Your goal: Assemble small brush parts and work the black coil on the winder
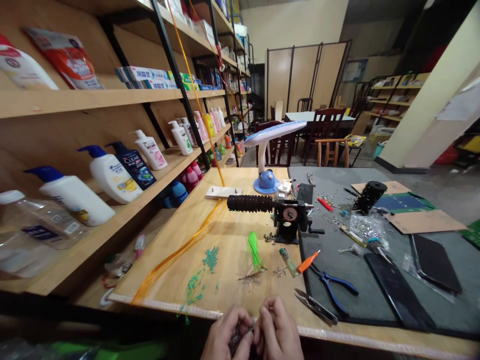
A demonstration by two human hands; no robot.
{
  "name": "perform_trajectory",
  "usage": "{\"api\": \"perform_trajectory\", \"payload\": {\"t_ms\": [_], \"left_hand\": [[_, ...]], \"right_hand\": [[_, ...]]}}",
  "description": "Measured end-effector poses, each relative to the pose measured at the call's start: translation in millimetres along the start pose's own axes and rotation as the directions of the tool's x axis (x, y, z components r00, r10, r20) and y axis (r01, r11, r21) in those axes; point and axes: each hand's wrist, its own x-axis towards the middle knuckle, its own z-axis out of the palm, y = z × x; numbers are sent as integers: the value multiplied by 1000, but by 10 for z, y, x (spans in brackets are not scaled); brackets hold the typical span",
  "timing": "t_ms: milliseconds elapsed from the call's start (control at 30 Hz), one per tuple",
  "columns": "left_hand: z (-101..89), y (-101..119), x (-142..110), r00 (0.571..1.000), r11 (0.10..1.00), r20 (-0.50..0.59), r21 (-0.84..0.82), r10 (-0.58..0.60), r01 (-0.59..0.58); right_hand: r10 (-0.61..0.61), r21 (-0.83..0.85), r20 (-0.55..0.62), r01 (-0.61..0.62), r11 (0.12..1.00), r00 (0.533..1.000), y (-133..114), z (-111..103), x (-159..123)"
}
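Note:
Close together at the table's front edge, my left hand [228,334] and my right hand [276,330] are both closed, fingertips pinched. Something small and dark shows between the left fingers, too hidden to name; what the right fingers hold I cannot make out. Just beyond them lie a bundle of bright green strands [255,252] and a scatter of small metal pieces [278,272]. Teal beads [210,259] are spread to the left, some on thread. On the right lie thread snips [315,306], blue-handled pliers [332,287], a lighter [288,262] and an orange-handled tool [309,261].
A hand-cranked winder [288,220] with a dark ridged spool stands mid-table, before a blue-and-white lamp [265,182]. Orange cord [176,250] runs across the left side. A dark phone [397,290] lies on the grey mat [360,310]. Shelves [150,187] of bottles flank the left.

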Motion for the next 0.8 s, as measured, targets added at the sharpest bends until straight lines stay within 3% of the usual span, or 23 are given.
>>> {"api": "perform_trajectory", "payload": {"t_ms": [167,367,567,800], "left_hand": [[-79,52,28,996,998,81,54,40,-45],[17,-13,6,999,1000,-37,27,-13,14],[66,-92,-17,991,990,-52,-74,-121,117],[-8,-183,-7,994,995,-58,3,-97,97]], "right_hand": [[-24,-43,18,24,999,1000,45,14,-20],[-64,-122,77,73,990,995,21,-3,-24],[-55,-187,227,98,977,972,-56,-60,26],[-24,-245,270,93,965,963,-122,-110,70]]}}
